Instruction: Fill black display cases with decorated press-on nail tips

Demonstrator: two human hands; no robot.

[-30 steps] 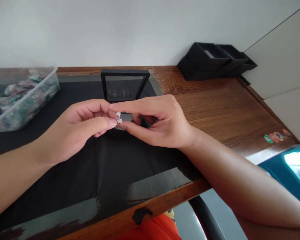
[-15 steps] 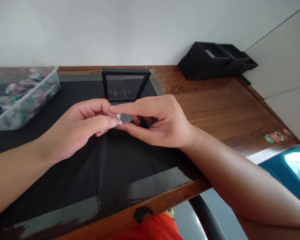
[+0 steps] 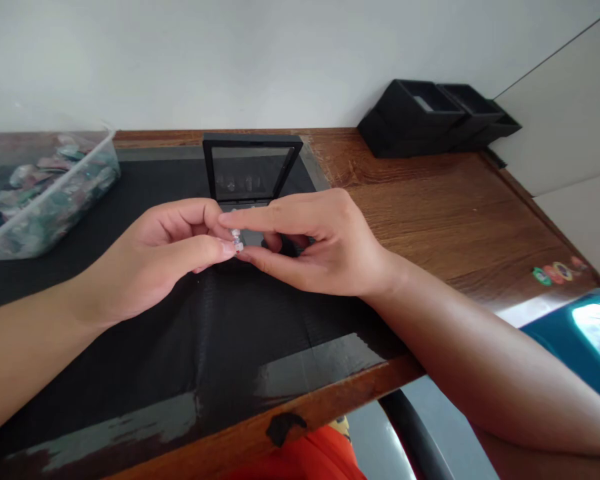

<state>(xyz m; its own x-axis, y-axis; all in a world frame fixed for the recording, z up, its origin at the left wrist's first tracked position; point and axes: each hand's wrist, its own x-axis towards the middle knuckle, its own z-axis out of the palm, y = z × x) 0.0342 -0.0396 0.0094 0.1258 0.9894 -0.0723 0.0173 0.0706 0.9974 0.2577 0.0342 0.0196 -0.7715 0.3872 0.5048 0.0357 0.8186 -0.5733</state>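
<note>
Between thumb and index finger, my left hand [image 3: 175, 247] pinches a small whitish, see-through piece [image 3: 237, 240]; its exact kind is too small to make out. My right hand [image 3: 325, 243] reaches across from the other side, its index fingertip and thumb tip closed around the same piece. Just behind the hands an open black display case [image 3: 253, 141] has its clear-windowed lid raised. Several small pale shapes show faintly through the window. The case's lower half is mostly hidden by my right hand.
A clear plastic tub [image 3: 80, 175] of wrapped pieces stands at the left. Black stacked bins [image 3: 415, 127] sit by the wall at the back right. Round stickers [image 3: 555, 272] lie on the wood near the right edge. A black mat [image 3: 250, 320] is taped down in front.
Both hands stay nearly in place, with only a slight shift of the fingers on the small piece. The camera view has turned a little.
</note>
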